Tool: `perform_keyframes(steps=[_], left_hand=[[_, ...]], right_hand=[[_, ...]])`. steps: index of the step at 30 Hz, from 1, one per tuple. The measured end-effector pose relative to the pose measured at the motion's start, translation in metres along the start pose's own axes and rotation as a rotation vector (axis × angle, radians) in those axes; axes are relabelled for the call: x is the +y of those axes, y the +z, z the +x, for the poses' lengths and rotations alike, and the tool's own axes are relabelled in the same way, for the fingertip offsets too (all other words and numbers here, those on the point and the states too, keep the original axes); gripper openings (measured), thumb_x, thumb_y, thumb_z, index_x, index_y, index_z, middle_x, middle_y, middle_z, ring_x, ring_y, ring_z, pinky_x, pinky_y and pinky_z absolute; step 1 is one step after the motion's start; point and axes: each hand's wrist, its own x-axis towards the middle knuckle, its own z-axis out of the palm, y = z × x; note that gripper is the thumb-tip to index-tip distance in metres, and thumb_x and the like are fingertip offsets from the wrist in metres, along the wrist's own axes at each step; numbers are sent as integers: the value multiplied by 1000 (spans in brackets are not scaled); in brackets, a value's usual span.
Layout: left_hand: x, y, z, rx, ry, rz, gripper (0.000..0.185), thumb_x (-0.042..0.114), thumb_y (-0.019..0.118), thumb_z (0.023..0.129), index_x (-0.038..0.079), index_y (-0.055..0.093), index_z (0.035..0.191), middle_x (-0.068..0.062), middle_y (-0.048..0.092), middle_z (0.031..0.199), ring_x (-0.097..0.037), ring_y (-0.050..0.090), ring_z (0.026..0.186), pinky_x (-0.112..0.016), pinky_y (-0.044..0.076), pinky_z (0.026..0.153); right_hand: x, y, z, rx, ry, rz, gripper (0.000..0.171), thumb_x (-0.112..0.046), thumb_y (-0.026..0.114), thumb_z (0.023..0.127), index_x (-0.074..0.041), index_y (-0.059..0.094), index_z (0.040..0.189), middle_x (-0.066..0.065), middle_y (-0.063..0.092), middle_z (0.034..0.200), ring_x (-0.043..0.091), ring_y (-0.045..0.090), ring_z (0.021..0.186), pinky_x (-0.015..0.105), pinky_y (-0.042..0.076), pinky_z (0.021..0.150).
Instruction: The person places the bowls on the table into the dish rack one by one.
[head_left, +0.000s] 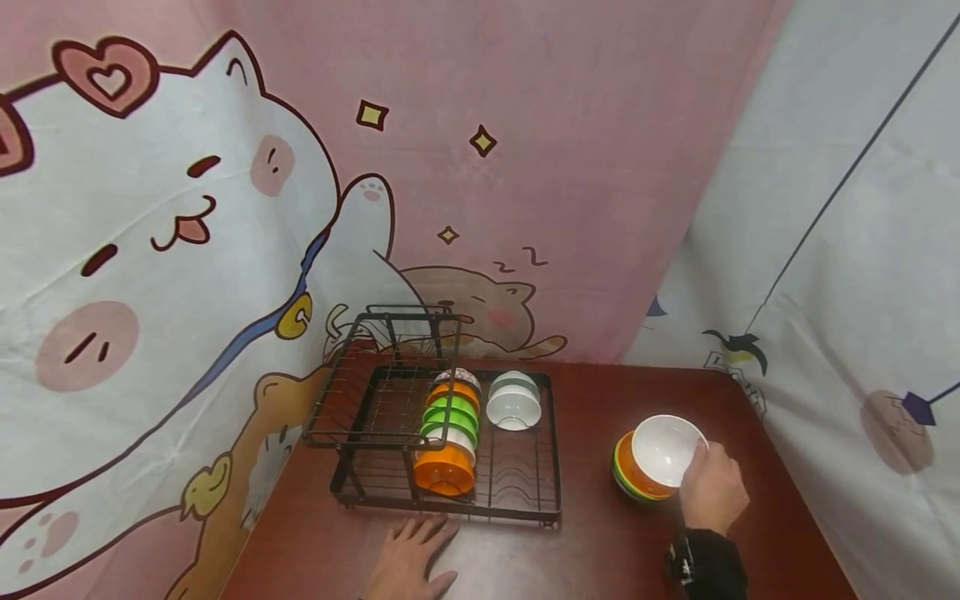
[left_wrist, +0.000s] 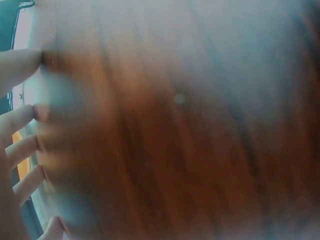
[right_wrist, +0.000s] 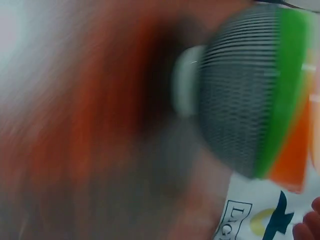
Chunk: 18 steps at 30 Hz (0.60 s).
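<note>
White bowl (head_left: 663, 450) tilted in right hand (head_left: 712, 492) grip, left hand (head_left: 408, 557) flat on table (head_left: 585, 558)

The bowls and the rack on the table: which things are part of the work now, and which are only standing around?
In the work:
- white bowl, gripped at its rim by the right hand
- stack of bowls under it
- dish rack with bowls already in it

Standing around:
- left hand, flat on the table
- cat curtain
</note>
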Motion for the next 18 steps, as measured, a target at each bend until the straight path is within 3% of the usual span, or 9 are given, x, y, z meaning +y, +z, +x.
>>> perform_keyframes(steps=[2, 5, 8, 10, 13, 15, 18], left_hand=[[0, 0, 0, 4, -2, -2, 65, 75, 36, 73, 49, 29, 132, 10, 37, 135, -31, 37, 119, -65, 28, 84], [0, -1, 0, 6, -3, 6, 65, 75, 36, 73, 49, 29, 133, 11, 36, 136, -31, 36, 120, -65, 28, 84], [0, -1, -1, 11, -2, 15, 66, 76, 36, 73, 48, 29, 133, 11, 36, 136, -31, 37, 119, -65, 29, 84], [-1, 0, -1, 15, -1, 23, 66, 76, 35, 73, 48, 29, 133, 11, 36, 135, -31, 37, 119, -65, 29, 83], [-1, 1, -1, 26, 0, 25, 67, 76, 35, 73, 47, 30, 133, 10, 37, 135, -32, 38, 118, -65, 30, 81], [0, 2, -1, 29, 3, 27, 67, 76, 34, 74, 47, 30, 133, 10, 37, 135, -33, 38, 117, -66, 29, 81], [0, 3, -1, 36, 2, 22, 66, 76, 35, 74, 48, 30, 133, 10, 38, 134, -32, 38, 117, -65, 29, 82]], right_hand=[[-2, -9, 4, 19, 132, 181, 44, -38, 33, 94, 0, 50, 109, 26, 56, 102, 43, 48, 93, 55, 36, 74], [-3, -20, 12, 28, 345, 656, 37, -33, 44, 92, -3, 47, 114, 18, 51, 112, 32, 47, 99, 38, 39, 84], [0, -27, 20, -17, 488, 1169, 37, -15, 54, 88, -11, 42, 123, 7, 43, 118, 18, 46, 100, 20, 43, 79], [3, -30, 22, -84, 559, 1419, 49, -3, 55, 85, -16, 37, 129, 3, 38, 120, 14, 50, 97, 24, 49, 68], [9, -31, 19, -174, 611, 1563, 60, 4, 53, 85, -19, 29, 134, 3, 35, 119, 12, 56, 89, 31, 52, 58], [12, -29, 17, -202, 629, 1545, 60, 2, 54, 85, -18, 27, 135, 2, 36, 117, 13, 57, 86, 34, 51, 55], [13, -20, 12, -200, 575, 1422, 63, -6, 57, 85, -20, 24, 138, 1, 35, 121, 12, 52, 96, 30, 52, 66]])
